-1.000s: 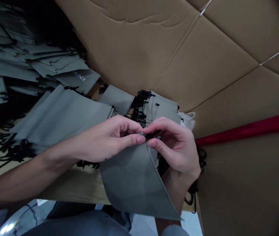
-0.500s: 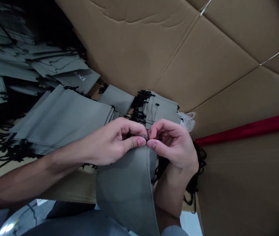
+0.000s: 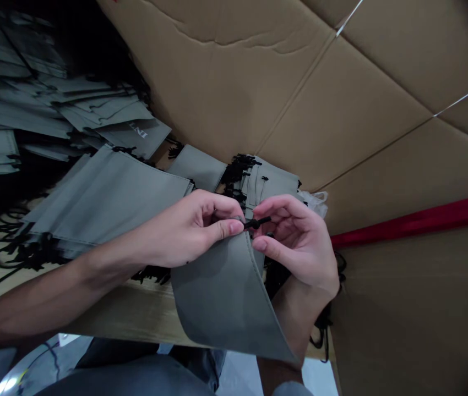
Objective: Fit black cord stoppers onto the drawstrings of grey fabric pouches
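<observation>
My left hand (image 3: 190, 234) pinches the top corner of a grey drawstring bag (image 3: 226, 300) between thumb and forefinger. The bag hangs below it and curves down over the table edge. From that corner a black knotted cord end (image 3: 261, 223) sticks out to the right. My right hand (image 3: 302, 245) is around the cord end, thumb and forefinger apart, not closed on it. Just beyond the hands lies a small stack of grey bags (image 3: 277, 176) with black cords.
A larger stack of grey bags (image 3: 122, 192) lies left on the wooden table (image 3: 147, 311). More bags (image 3: 64, 104) are heaped farther back. Cardboard walls (image 3: 234, 82) rise behind and right, with a red strip (image 3: 415, 217) along the right one. Clear plastic (image 3: 319, 201) lies near the corner.
My right finger and thumb have parted from the bag's corner, and a black cord end now shows between them. The bag's lower part has swung outward to the right.
</observation>
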Demonstrator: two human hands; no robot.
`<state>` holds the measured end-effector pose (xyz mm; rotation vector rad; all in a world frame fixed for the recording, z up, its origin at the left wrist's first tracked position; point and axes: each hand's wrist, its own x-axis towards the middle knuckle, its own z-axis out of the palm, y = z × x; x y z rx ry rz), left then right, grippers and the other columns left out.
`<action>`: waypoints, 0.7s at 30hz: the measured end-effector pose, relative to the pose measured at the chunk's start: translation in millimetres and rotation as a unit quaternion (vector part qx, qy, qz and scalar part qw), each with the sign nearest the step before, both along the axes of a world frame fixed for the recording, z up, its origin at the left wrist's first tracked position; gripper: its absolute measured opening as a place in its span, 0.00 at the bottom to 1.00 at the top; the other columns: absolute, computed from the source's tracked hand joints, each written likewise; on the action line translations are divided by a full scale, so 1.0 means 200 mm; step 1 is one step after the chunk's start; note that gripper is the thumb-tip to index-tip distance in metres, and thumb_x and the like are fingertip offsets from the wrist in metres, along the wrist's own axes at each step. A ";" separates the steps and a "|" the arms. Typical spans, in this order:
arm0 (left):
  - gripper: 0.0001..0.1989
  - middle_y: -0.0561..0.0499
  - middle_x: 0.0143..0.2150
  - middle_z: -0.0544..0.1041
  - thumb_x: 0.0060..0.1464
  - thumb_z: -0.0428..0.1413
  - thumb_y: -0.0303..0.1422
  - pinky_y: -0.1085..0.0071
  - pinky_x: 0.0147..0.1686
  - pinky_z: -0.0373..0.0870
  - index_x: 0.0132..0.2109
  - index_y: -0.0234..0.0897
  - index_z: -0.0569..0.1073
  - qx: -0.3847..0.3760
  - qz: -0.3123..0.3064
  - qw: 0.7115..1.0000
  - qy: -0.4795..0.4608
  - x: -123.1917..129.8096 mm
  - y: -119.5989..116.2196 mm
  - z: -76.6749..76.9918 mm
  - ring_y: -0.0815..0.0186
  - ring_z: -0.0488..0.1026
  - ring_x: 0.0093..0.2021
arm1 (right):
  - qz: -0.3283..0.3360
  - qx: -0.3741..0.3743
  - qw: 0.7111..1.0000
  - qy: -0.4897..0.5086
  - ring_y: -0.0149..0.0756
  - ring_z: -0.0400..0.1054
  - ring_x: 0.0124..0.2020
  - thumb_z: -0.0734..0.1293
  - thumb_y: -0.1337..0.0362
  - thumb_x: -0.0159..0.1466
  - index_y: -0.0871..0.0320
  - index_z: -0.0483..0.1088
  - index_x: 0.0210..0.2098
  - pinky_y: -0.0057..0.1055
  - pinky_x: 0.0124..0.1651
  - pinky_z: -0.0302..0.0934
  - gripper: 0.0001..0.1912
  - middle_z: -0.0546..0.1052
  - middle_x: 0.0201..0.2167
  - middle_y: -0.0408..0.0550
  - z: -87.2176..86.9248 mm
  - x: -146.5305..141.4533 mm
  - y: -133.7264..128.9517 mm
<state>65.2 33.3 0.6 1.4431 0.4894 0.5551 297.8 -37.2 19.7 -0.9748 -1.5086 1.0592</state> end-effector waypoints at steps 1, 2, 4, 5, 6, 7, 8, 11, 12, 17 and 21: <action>0.20 0.56 0.31 0.71 0.67 0.72 0.46 0.76 0.29 0.60 0.36 0.35 0.78 0.002 0.001 1.000 0.003 0.00 0.00 0.00 0.71 0.64 0.32 | -0.007 0.005 1.000 -0.004 0.32 0.82 0.38 0.93 0.64 0.58 0.52 0.86 0.49 0.26 0.42 0.82 0.24 0.88 0.43 0.43 0.00 0.00 0.00; 0.20 0.56 0.31 0.71 0.67 0.72 0.46 0.76 0.28 0.59 0.36 0.36 0.78 0.005 0.002 1.000 0.006 0.00 0.00 0.00 0.71 0.63 0.32 | -0.017 0.010 1.000 -0.011 0.32 0.83 0.38 0.93 0.64 0.58 0.52 0.87 0.49 0.26 0.42 0.82 0.23 0.88 0.43 0.43 0.00 0.00 0.00; 0.21 0.56 0.31 0.69 0.67 0.71 0.47 0.77 0.27 0.58 0.36 0.36 0.77 0.013 0.005 1.000 0.012 0.00 0.00 0.00 0.71 0.62 0.31 | -0.043 0.016 0.998 -0.031 0.33 0.83 0.38 0.92 0.61 0.60 0.52 0.87 0.47 0.27 0.41 0.82 0.20 0.89 0.42 0.44 0.01 0.00 -0.01; 0.21 0.56 0.30 0.69 0.67 0.72 0.47 0.77 0.27 0.58 0.36 0.36 0.77 0.015 0.005 1.000 0.013 0.00 0.00 0.01 0.71 0.62 0.31 | -0.055 0.018 0.997 -0.040 0.34 0.83 0.37 0.92 0.60 0.61 0.52 0.87 0.46 0.27 0.40 0.82 0.19 0.89 0.41 0.44 0.01 0.00 -0.01; 0.21 0.56 0.30 0.69 0.67 0.71 0.47 0.76 0.27 0.58 0.36 0.36 0.77 0.014 0.004 1.000 0.015 -0.01 0.00 0.01 0.71 0.62 0.31 | -0.066 0.018 0.997 -0.047 0.34 0.83 0.37 0.91 0.60 0.62 0.52 0.87 0.46 0.27 0.39 0.81 0.18 0.89 0.41 0.44 0.01 -0.01 -0.02; 0.21 0.56 0.30 0.70 0.67 0.71 0.47 0.76 0.27 0.58 0.36 0.36 0.77 0.014 0.004 1.000 0.015 -0.01 0.00 0.01 0.71 0.62 0.30 | -0.075 0.018 0.996 -0.051 0.34 0.83 0.36 0.91 0.59 0.62 0.52 0.87 0.45 0.27 0.38 0.80 0.17 0.89 0.40 0.44 0.01 -0.01 -0.02; 0.21 0.56 0.30 0.70 0.67 0.71 0.47 0.76 0.26 0.58 0.36 0.37 0.77 0.012 0.004 1.000 0.015 -0.01 0.00 0.01 0.71 0.63 0.30 | -0.082 0.016 0.995 -0.054 0.34 0.83 0.35 0.91 0.60 0.63 0.52 0.87 0.45 0.27 0.36 0.79 0.16 0.90 0.40 0.44 0.01 -0.01 -0.02; 0.20 0.56 0.30 0.70 0.67 0.70 0.46 0.76 0.26 0.58 0.36 0.37 0.76 0.010 0.004 1.000 0.018 -0.01 0.00 0.01 0.70 0.63 0.30 | -0.098 0.013 0.994 -0.053 0.32 0.81 0.33 0.90 0.62 0.64 0.53 0.87 0.43 0.24 0.33 0.76 0.13 0.89 0.37 0.43 0.01 -0.01 -0.03; 0.20 0.56 0.30 0.70 0.67 0.69 0.46 0.76 0.26 0.58 0.36 0.37 0.76 0.013 0.005 1.000 0.020 -0.01 -0.01 0.01 0.70 0.63 0.30 | -0.103 0.015 0.993 -0.050 0.31 0.81 0.32 0.89 0.63 0.65 0.53 0.87 0.43 0.24 0.33 0.76 0.12 0.88 0.36 0.42 0.00 -0.01 -0.03; 0.18 0.56 0.30 0.68 0.69 0.67 0.44 0.75 0.27 0.56 0.36 0.36 0.77 0.037 0.001 0.999 0.015 0.00 -0.01 0.01 0.70 0.61 0.30 | -0.133 0.041 0.990 -0.038 0.32 0.79 0.29 0.86 0.63 0.68 0.54 0.84 0.37 0.26 0.31 0.76 0.09 0.87 0.34 0.44 -0.01 -0.03 -0.02; 0.16 0.55 0.32 0.74 0.69 0.66 0.44 0.73 0.32 0.62 0.38 0.36 0.80 0.106 0.014 0.994 0.036 -0.01 0.00 0.00 0.68 0.66 0.33 | -0.143 0.053 0.987 -0.049 0.32 0.79 0.29 0.85 0.57 0.71 0.54 0.83 0.39 0.28 0.31 0.77 0.12 0.86 0.34 0.44 -0.01 -0.05 -0.02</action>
